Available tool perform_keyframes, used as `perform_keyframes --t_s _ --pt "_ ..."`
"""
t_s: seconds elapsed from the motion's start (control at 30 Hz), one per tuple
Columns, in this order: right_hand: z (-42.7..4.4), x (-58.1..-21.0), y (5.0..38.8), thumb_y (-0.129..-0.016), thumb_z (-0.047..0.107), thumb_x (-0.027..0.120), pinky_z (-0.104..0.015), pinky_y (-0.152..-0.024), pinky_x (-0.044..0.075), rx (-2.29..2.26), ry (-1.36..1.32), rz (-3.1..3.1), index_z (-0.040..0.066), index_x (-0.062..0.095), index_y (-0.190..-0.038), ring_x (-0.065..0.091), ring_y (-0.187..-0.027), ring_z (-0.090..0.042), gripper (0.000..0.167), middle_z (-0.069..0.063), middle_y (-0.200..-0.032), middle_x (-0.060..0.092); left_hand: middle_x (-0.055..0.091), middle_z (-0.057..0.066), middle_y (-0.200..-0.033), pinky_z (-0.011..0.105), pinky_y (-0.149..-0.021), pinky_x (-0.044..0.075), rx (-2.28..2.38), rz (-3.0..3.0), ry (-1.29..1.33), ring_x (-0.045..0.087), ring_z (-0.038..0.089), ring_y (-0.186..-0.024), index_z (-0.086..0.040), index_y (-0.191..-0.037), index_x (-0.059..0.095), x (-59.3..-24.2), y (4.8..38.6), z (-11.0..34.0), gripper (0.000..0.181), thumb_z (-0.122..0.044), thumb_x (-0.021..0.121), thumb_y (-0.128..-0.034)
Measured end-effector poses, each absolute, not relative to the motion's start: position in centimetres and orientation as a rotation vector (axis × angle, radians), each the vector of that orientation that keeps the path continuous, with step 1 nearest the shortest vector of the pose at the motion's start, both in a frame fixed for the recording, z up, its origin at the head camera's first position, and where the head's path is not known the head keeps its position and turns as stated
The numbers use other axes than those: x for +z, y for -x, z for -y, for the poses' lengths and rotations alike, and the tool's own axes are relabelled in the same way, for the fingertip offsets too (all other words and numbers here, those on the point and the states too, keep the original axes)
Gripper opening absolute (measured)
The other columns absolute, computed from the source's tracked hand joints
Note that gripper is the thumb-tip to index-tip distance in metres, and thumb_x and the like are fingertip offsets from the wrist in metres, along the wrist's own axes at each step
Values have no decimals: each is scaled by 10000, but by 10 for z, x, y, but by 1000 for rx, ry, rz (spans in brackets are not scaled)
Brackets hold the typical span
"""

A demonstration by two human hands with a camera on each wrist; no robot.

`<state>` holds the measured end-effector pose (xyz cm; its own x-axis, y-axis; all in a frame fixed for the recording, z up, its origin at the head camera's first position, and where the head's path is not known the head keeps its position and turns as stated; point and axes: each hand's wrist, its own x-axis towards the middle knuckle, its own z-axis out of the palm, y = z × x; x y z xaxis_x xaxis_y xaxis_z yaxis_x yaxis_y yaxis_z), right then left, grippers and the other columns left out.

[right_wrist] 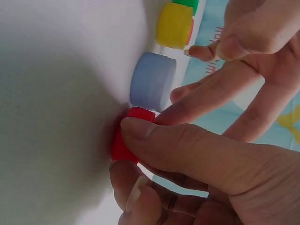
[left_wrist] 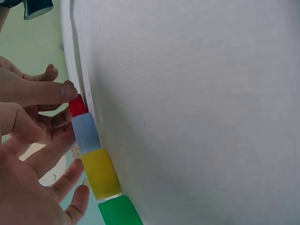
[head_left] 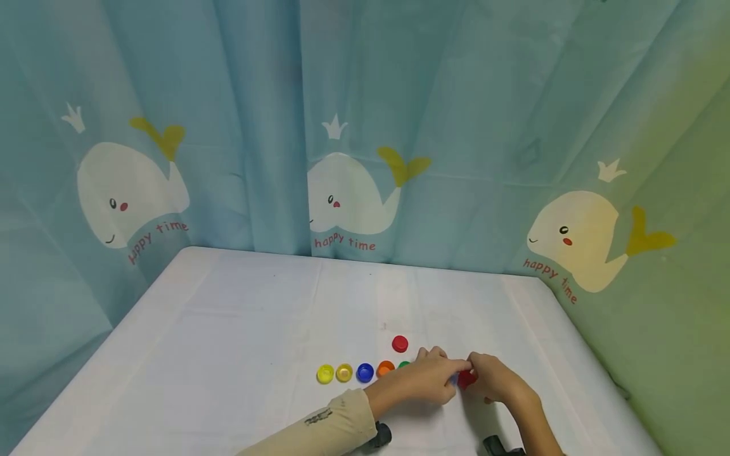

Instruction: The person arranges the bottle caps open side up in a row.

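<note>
At the right end of a row of bottle caps, my right hand (head_left: 496, 380) pinches a red bottle cap (right_wrist: 123, 146) between thumb and finger, at the table surface. My left hand (head_left: 429, 378) reaches over the row from the left, index finger stretched toward the right fingertips, with nothing in its grip. Beside the red cap stands a light-blue cap (right_wrist: 152, 80). Then come a yellow cap (left_wrist: 101, 174) and a green cap (left_wrist: 120, 212), next to the left fingers. The left hand partly hides this stretch in the head view.
Further left, the row holds an orange cap (head_left: 385, 367), a blue cap (head_left: 365, 372), an amber cap (head_left: 344, 372) and a yellow-green cap (head_left: 325, 373). Another red cap (head_left: 400, 344) lies behind the row. A whale-print curtain (head_left: 262, 126) hangs behind the white table (head_left: 228, 354).
</note>
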<state>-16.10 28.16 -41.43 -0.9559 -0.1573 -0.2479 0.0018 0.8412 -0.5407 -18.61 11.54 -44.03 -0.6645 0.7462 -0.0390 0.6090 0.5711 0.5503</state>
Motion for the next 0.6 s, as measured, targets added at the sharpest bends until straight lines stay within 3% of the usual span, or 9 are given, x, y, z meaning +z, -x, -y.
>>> perform_keyframes --t_s 0.2,0.4,0.6 --pt "-282 -417 161 -718 -76 721 -332 -479 479 -815 105 -2738 13 539 -897 525 -607 -200 270 -61 -793 527 540 -180 -1236 260 -779 328 725 -2544 -1186 394 134 -1169 -257 -1362 507 -438 186 -114 559 -100 583 -831" --pt "-284 -415 163 -705 -49 755 -336 -501 490 -805 111 -2717 -13 556 -964 535 -602 -199 329 -81 -785 558 453 -90 -1386 306 -829 338 692 -2623 -1183 389 160 -1198 -288 -1365 502 -434 189 -103 519 -177 599 -868" --pt "-287 -408 172 -702 97 813 -398 -667 509 -616 109 -2766 -18 591 -1037 564 -740 -228 418 -100 -848 589 495 -34 -1359 359 -833 346 700 -2765 -1020 416 199 -1166 -231 -1332 539 -425 199 -73 458 -268 636 -886"
